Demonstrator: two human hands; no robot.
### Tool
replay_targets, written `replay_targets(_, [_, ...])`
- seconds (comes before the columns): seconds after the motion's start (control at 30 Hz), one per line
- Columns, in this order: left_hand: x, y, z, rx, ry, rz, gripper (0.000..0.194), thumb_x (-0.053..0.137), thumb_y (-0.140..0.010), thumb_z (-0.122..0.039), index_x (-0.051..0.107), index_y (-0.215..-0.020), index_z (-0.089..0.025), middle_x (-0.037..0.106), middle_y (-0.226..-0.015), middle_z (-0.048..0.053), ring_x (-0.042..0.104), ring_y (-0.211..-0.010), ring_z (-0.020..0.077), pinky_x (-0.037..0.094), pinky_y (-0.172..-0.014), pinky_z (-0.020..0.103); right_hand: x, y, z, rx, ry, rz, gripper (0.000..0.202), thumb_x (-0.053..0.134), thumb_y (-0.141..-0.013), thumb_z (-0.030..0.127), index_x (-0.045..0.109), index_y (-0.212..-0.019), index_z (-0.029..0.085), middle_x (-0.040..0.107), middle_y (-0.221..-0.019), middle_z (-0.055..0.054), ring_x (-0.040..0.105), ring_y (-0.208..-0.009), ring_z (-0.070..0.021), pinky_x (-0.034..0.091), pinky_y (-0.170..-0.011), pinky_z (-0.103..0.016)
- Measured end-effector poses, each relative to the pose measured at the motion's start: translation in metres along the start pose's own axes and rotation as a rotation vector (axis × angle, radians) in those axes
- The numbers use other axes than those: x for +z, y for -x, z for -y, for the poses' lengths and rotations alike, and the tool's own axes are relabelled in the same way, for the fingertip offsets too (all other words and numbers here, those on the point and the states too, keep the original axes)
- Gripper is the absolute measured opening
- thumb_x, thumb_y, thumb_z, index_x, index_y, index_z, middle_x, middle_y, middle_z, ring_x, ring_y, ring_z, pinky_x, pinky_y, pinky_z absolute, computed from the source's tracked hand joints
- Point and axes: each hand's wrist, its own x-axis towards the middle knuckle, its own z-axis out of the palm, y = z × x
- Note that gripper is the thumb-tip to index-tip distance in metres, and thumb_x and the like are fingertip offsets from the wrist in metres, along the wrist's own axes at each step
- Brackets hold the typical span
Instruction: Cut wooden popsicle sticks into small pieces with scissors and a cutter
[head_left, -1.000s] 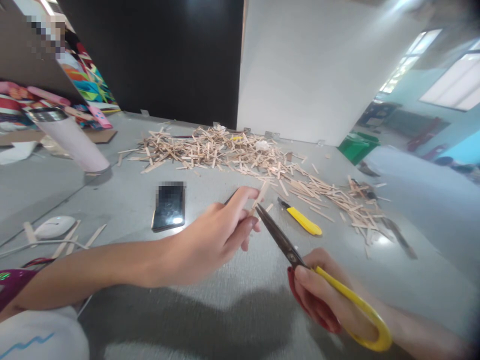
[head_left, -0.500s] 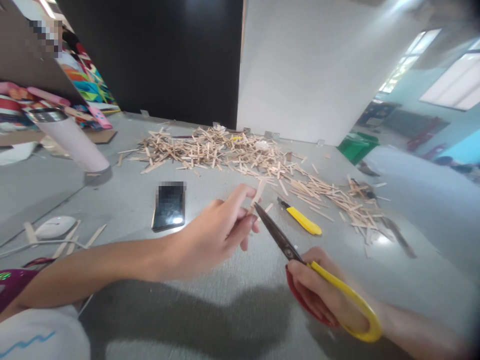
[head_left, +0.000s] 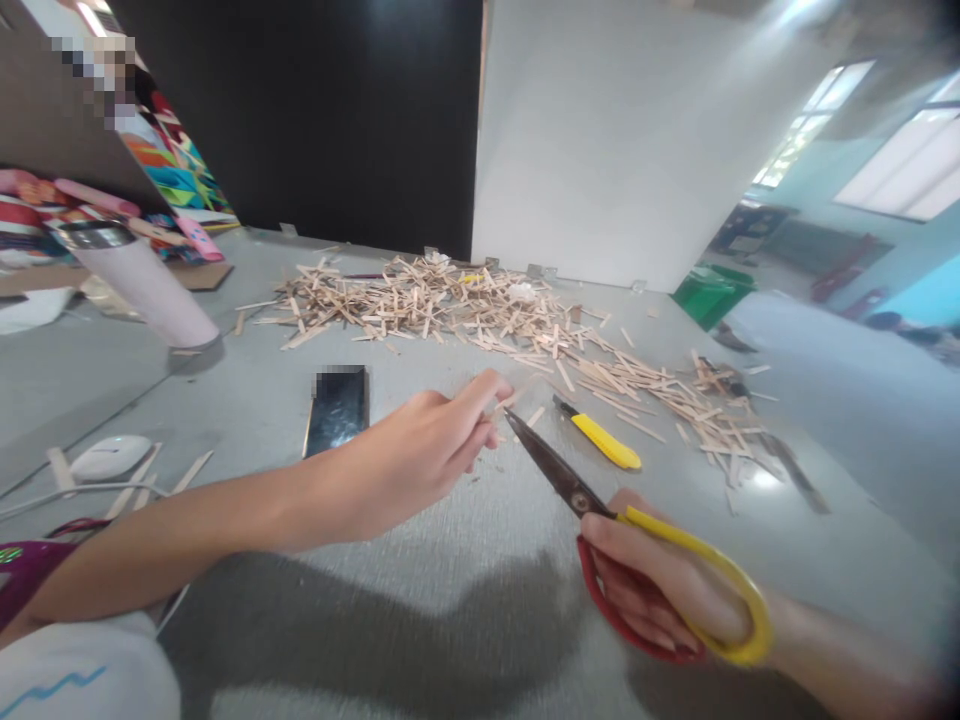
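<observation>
My left hand (head_left: 424, 450) is closed in a pinch on a thin wooden stick (head_left: 523, 391), which looks blurred past the fingertips. My right hand (head_left: 660, 575) grips a pair of scissors (head_left: 553, 468) by its red and yellow handles. The dark blades point up and left, their tips beside the left fingertips and the stick; whether they touch the wood I cannot tell. Just right of the blades lies a yellow utility knife (head_left: 606, 441) on the grey table. A short stick piece (head_left: 534, 420) rests between the knife and the scissor tips.
A wide heap of wooden sticks (head_left: 420, 300) spreads along the back and right. A phone (head_left: 336, 410) lies behind my left forearm. At left are a pale tumbler (head_left: 150, 290), a white mouse (head_left: 111, 456) and a cable. Black and white panels (head_left: 585, 140) stand behind; a green bin (head_left: 712, 295) is beyond.
The stick in my left hand has tilted lower to the right, and that hand has turned palm down. The scissors have shifted slightly, with their handles spread wider.
</observation>
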Motion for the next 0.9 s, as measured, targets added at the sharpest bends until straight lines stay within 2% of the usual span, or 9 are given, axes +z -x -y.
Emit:
replay_targets(0.13, [-0.011, -0.005, 0.001, -0.041, 0.17, 0.071, 0.017, 0.042, -0.112, -0.021, 0.048, -0.129, -0.024, 0.08, -0.101, 0.002, 0.073, -0.071, 0.0129, 0.053, -0.065, 0.023, -0.003, -0.002, -0.004, 0.029, -0.096, 0.016, 0.083, 0.053, -0.084, 0.098, 0.046, -0.045, 0.025, 0.03, -0.028, 0.006, 0.028, -0.024, -0.0088, 0.025, -0.028, -0.021])
replay_targets(0.23, [-0.019, -0.009, 0.001, -0.107, 0.358, 0.174, 0.015, 0.045, -0.115, -0.032, 0.05, -0.127, -0.023, 0.081, -0.099, 0.004, 0.074, -0.068, 0.0144, 0.053, -0.055, 0.022, -0.004, -0.003, -0.008, 0.012, -0.083, 0.01, 0.087, 0.046, -0.084, 0.102, 0.048, -0.047, 0.024, 0.031, -0.028, 0.006, 0.029, -0.024, -0.0083, 0.028, -0.03, -0.021])
replay_targets(0.33, [-0.023, -0.011, 0.002, -0.141, 0.46, 0.221, 0.018, 0.047, -0.116, -0.035, 0.051, -0.128, -0.023, 0.081, -0.098, 0.005, 0.074, -0.065, 0.0147, 0.054, -0.053, 0.022, -0.007, -0.005, -0.012, -0.06, -0.053, 0.043, 0.087, 0.043, -0.087, 0.101, 0.053, -0.051, 0.023, 0.037, -0.032, 0.004, 0.037, -0.028, -0.0102, 0.032, -0.032, -0.022])
replay_targets(0.43, [-0.023, -0.011, 0.003, -0.148, 0.456, 0.224, 0.02, 0.047, -0.116, -0.035, 0.051, -0.131, -0.023, 0.081, -0.096, 0.005, 0.072, -0.064, 0.0133, 0.053, -0.054, 0.021, -0.008, -0.005, -0.012, -0.124, -0.046, 0.029, 0.085, 0.043, -0.093, 0.097, 0.055, -0.057, 0.021, 0.048, -0.04, 0.002, 0.039, -0.031, -0.0087, 0.033, -0.034, -0.02])
replay_targets(0.53, [-0.023, -0.012, 0.002, -0.145, 0.41, 0.213, 0.02, 0.047, -0.116, -0.034, 0.053, -0.13, -0.022, 0.081, -0.093, 0.003, 0.07, -0.062, 0.0122, 0.052, -0.055, 0.021, -0.008, -0.004, -0.009, -0.114, -0.021, 0.003, 0.082, 0.045, -0.096, 0.093, 0.057, -0.062, 0.019, 0.054, -0.048, 0.001, 0.037, -0.032, -0.0058, 0.034, -0.035, -0.018])
replay_targets(0.7, [-0.025, -0.012, 0.001, -0.13, 0.313, 0.205, 0.021, 0.046, -0.115, -0.035, 0.059, -0.126, -0.021, 0.08, -0.087, 0.001, 0.066, -0.056, 0.0107, 0.05, -0.057, 0.022, -0.006, -0.004, 0.0, -0.067, 0.06, -0.048, 0.086, 0.048, -0.094, 0.095, 0.051, -0.053, 0.02, 0.048, -0.043, 0.002, 0.035, -0.031, -0.0051, 0.027, -0.033, -0.017])
replay_targets(0.9, [-0.026, -0.013, 0.007, -0.129, 0.206, 0.194, 0.027, 0.045, -0.116, -0.036, 0.065, -0.128, -0.022, 0.08, -0.087, 0.0, 0.067, -0.056, 0.0114, 0.047, -0.055, 0.023, -0.008, -0.01, -0.002, -0.044, 0.085, -0.067, 0.088, 0.049, -0.099, 0.088, 0.043, -0.041, 0.022, 0.036, -0.031, 0.003, 0.032, -0.026, -0.0058, 0.022, -0.031, -0.019])
